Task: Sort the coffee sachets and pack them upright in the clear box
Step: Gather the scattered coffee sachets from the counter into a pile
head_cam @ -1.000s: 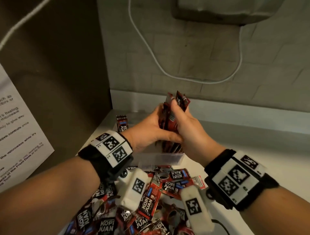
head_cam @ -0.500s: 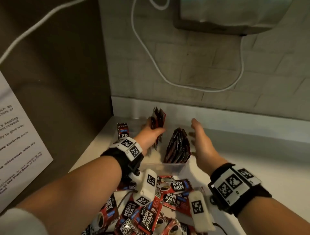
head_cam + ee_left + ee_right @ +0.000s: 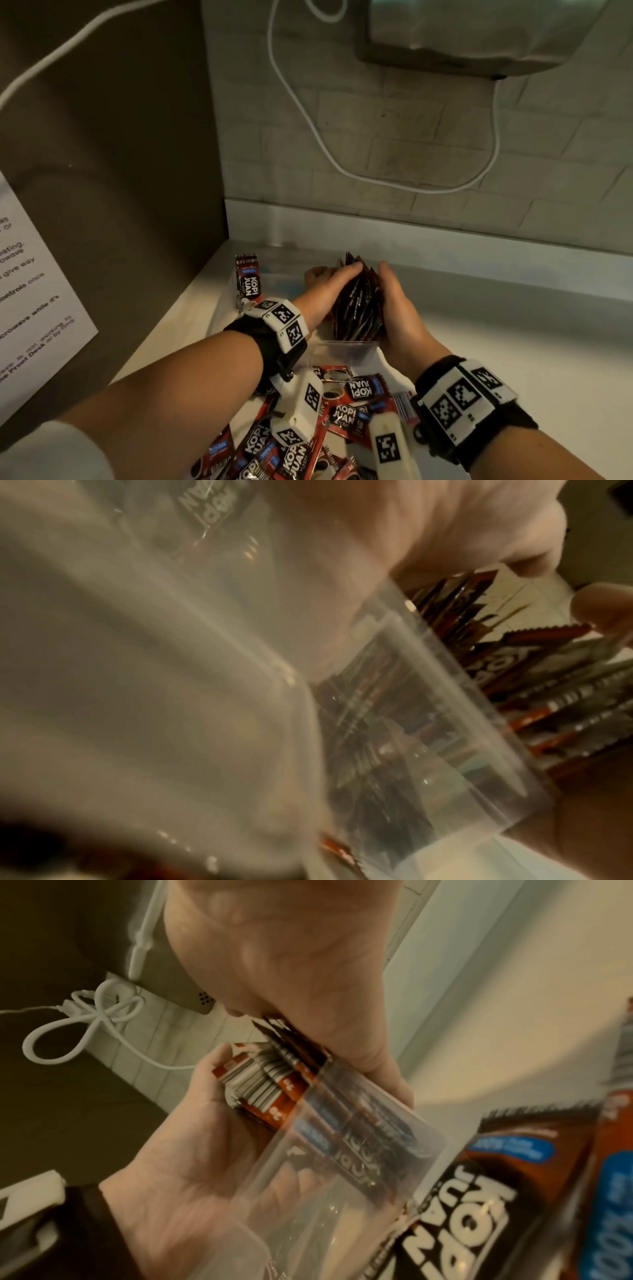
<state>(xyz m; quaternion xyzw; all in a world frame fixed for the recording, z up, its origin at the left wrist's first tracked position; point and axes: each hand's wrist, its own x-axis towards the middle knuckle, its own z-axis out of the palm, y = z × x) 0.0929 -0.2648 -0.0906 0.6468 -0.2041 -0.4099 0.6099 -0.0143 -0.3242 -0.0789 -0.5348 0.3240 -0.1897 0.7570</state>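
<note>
Both hands at the far end of the clear box, palms facing, with the standing bundle of coffee sachets sandwiched between them. Left hand flat against the bundle's left face, fingers laid nearly straight over the top edges; right hand flat against the right face, fingers likewise extended, neither curled round anything. Bundle inside the box, long axis running bottom to top and leaning slightly away toward the far wall, upper halves fanned out above the rim. Seen from the right wrist, sachet tops staggered rather than level. Probably squaring and pressing the pack so it stands. Loose heap of sachets lying flat at the near side, just in front of the box, roughly as close to either wrist. One sachet upright at the far left, apart from the box
</note>
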